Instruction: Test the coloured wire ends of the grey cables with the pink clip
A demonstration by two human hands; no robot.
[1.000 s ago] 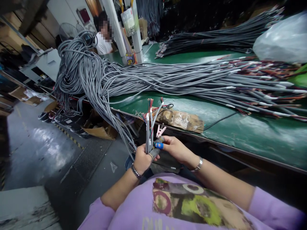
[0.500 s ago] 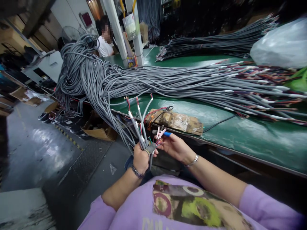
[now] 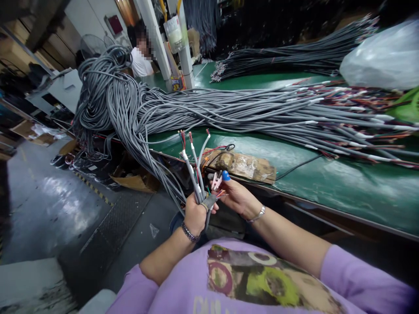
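Off the cable end it gripped a second ago, the right hand (image 3: 238, 198) reaches a pink clothespin (image 3: 216, 181), whether pinching it unclear, leaving the left hand (image 3: 195, 214) alone clenched around gray cables (image 3: 190, 171) before a green table (image 3: 327, 189), white-wrapped tips fanning upward into colored wires.

Cables (image 3: 190, 173) you grip: smooth, matt, plastic-looking sheaths | your bench (image 3: 334, 185): glossy, smooth top | board (image 3: 260, 168) along its near edge: rough, worn wood | clip (image 3: 215, 184) near that edge: plastic-looking | your bracelet (image 3: 258, 214): shiny metal
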